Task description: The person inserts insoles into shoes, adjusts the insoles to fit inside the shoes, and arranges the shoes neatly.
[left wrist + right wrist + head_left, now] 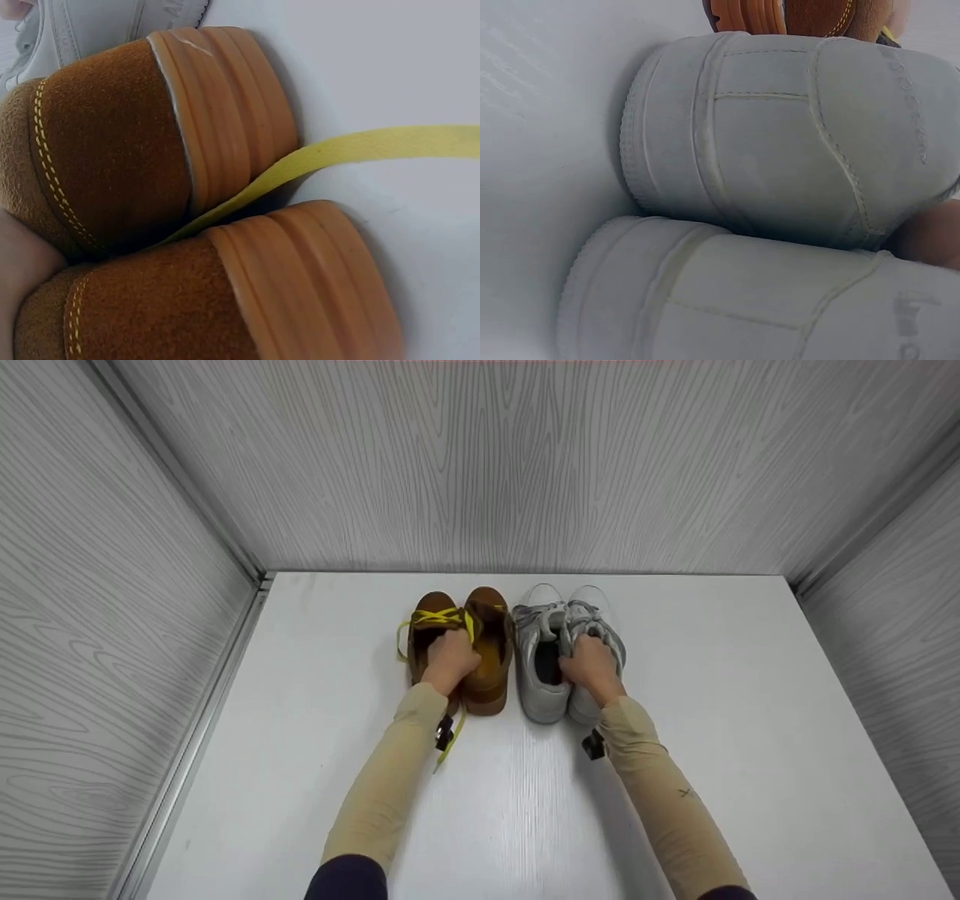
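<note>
A pair of brown suede shoes (pixel 487 694) with yellow laces stands side by side, toes toward the back wall. My left hand (pixel 452 656) reaches into their openings and grips the adjoining sides, thumb over the right shoe. The left wrist view shows the two brown heels (pixel 112 142) close together, a yellow lace (pixel 375 144) trailing out between them. To the right is a pair of white-grey sneakers (pixel 541 701) with grey laces. My right hand (pixel 592 664) grips their adjoining sides, fingers curled into the right one. Both sneaker heels (pixel 765 135) fill the right wrist view.
All the shoes are on a white tabletop (pixel 300 697), near its back edge. Grey wood-grain panels rise behind it (pixel 480 465) and at both sides. The yellow lace end (pixel 442 757) lies on the table near my left wrist.
</note>
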Available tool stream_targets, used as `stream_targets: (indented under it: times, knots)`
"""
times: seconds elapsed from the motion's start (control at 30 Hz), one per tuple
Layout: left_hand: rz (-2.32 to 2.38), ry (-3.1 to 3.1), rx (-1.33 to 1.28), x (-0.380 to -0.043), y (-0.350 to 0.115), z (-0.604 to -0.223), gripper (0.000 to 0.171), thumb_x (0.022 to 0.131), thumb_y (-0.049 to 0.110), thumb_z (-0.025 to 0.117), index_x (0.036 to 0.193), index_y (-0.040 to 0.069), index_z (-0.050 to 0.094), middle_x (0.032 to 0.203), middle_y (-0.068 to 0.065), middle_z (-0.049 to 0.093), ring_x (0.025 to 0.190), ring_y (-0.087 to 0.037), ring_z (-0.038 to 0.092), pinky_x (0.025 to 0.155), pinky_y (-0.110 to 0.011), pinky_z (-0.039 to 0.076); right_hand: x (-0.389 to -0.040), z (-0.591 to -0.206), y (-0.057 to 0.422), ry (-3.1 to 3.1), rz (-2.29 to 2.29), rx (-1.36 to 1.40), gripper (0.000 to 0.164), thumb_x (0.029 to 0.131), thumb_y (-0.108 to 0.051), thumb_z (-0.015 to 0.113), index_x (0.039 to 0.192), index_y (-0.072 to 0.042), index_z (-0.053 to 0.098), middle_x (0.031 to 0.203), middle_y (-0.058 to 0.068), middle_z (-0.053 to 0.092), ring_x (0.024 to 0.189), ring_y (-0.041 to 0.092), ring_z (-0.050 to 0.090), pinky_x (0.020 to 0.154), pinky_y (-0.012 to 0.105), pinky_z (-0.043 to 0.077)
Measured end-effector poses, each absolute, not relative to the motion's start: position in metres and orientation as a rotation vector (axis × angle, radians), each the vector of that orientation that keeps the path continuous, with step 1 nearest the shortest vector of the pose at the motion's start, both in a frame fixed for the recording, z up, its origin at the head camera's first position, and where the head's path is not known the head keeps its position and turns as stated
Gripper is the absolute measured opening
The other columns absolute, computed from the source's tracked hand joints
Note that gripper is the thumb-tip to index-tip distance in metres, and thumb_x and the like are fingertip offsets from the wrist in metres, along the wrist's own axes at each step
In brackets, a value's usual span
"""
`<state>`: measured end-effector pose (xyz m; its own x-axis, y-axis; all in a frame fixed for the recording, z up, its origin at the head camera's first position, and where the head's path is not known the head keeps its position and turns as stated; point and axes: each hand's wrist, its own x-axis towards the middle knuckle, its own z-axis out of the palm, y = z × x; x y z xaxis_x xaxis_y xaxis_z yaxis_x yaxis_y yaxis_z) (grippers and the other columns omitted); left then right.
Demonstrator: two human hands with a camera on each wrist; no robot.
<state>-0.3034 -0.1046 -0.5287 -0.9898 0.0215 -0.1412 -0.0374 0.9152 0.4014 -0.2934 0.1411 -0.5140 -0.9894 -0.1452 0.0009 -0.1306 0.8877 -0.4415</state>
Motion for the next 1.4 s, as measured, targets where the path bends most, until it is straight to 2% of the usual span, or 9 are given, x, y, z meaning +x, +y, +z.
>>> stream_targets:
  times: [0.4, 0.63, 0.7, 0.8, 0.9, 1.0, 1.1, 1.27, 1.4]
  knots:
    - [0.613, 2.885, 0.001, -0.314, -0.104, -0.528, 0.021, 0.089, 0.013, 0.057, 0.071, 0.01, 0.047, 0.073, -0.006, 0.051, 0.065, -0.021, 0.046, 0.058, -0.036, 0.038, -0.299, -0.509, 0.141, 2.968, -0.695, -0.113, 0.016, 0.083, -0.013, 0.057, 0.08, 0.002, 0.059, 0.091, 0.027, 0.067, 0.082, 0.042, 0.065, 0.074, 0.057, 0.05]
    - [0.647, 2.808, -0.048, -0.323, -0.12, -0.516, 0.023, 0.096, 0.021, 0.053, 0.077, 0.009, 0.05, 0.078, -0.007, 0.051, 0.069, -0.022, 0.048, 0.061, -0.036, 0.039, -0.314, -0.5, 0.135, 2.859, -0.707, -0.102, 0.029, 0.088, -0.024, 0.061, 0.096, 0.005, 0.064, 0.103, 0.025, 0.067, 0.086, 0.035, 0.062, 0.078, 0.052, 0.05]
    - [0.673, 2.794, -0.061, -0.32, -0.124, -0.514, 0.022, 0.097, 0.023, 0.053, 0.083, 0.006, 0.055, 0.083, -0.009, 0.056, 0.073, -0.023, 0.052, 0.064, -0.037, 0.042, -0.316, -0.501, 0.136, 2.816, -0.706, -0.101, 0.035, 0.09, -0.028, 0.064, 0.1, 0.005, 0.065, 0.103, 0.024, 0.067, 0.084, 0.033, 0.061, 0.078, 0.05, 0.05]
    - [0.727, 2.8, -0.036, -0.316, -0.126, -0.517, 0.025, 0.097, 0.024, 0.054, 0.103, 0.001, 0.061, 0.099, -0.015, 0.064, 0.084, -0.027, 0.059, 0.072, -0.041, 0.047, -0.316, -0.503, 0.137, 2.766, -0.692, -0.094, 0.033, 0.092, -0.031, 0.064, 0.096, 0.002, 0.064, 0.096, 0.018, 0.066, 0.08, 0.029, 0.059, 0.075, 0.045, 0.048]
    - [0.751, 2.832, 0.015, -0.315, -0.126, -0.523, 0.036, 0.098, 0.023, 0.052, 0.124, -0.002, 0.057, 0.114, -0.02, 0.064, 0.096, -0.03, 0.062, 0.081, -0.045, 0.05, -0.316, -0.507, 0.137, 2.745, -0.689, -0.132, 0.023, 0.094, -0.025, 0.059, 0.083, -0.005, 0.058, 0.083, 0.011, 0.06, 0.074, 0.026, 0.054, 0.07, 0.041, 0.045]
    - [0.72, 2.858, 0.048, -0.317, -0.125, -0.527, 0.044, 0.1, 0.023, 0.051, 0.134, -0.004, 0.051, 0.121, -0.022, 0.062, 0.105, -0.034, 0.063, 0.087, -0.047, 0.05, -0.318, -0.508, 0.136, 2.738, -0.699, -0.167, 0.022, 0.094, -0.019, 0.055, 0.076, -0.008, 0.051, 0.078, 0.008, 0.053, 0.072, 0.026, 0.052, 0.068, 0.04, 0.042]
    - [0.679, 2.876, 0.069, -0.32, -0.125, -0.528, 0.047, 0.101, 0.025, 0.051, 0.138, -0.005, 0.048, 0.122, -0.023, 0.062, 0.105, -0.035, 0.063, 0.088, -0.047, 0.05, -0.32, -0.509, 0.134, 2.745, -0.715, -0.167, 0.019, 0.094, -0.016, 0.054, 0.077, -0.008, 0.05, 0.082, 0.011, 0.055, 0.075, 0.027, 0.052, 0.07, 0.041, 0.043]
    - [0.683, 2.881, 0.079, -0.325, -0.125, -0.531, 0.05, 0.1, 0.024, 0.05, 0.14, -0.006, 0.046, 0.123, -0.024, 0.062, 0.103, -0.034, 0.063, 0.088, -0.047, 0.05, -0.322, -0.509, 0.132, 2.772, -0.689, -0.135, 0.016, 0.095, -0.018, 0.055, 0.088, -0.003, 0.058, 0.1, 0.019, 0.064, 0.086, 0.031, 0.057, 0.081, 0.047, 0.047]
    - [0.67, 2.941, 0.023, -0.331, -0.123, -0.536, 0.042, 0.098, 0.023, 0.052, 0.129, -0.006, 0.055, 0.116, -0.023, 0.064, 0.098, -0.034, 0.065, 0.082, -0.048, 0.052, -0.33, -0.51, 0.13, 2.83, -0.581, -0.126, 0.027, 0.094, -0.024, 0.059, 0.098, 0.002, 0.066, 0.11, 0.023, 0.067, 0.096, 0.037, 0.064, 0.085, 0.053, 0.049]
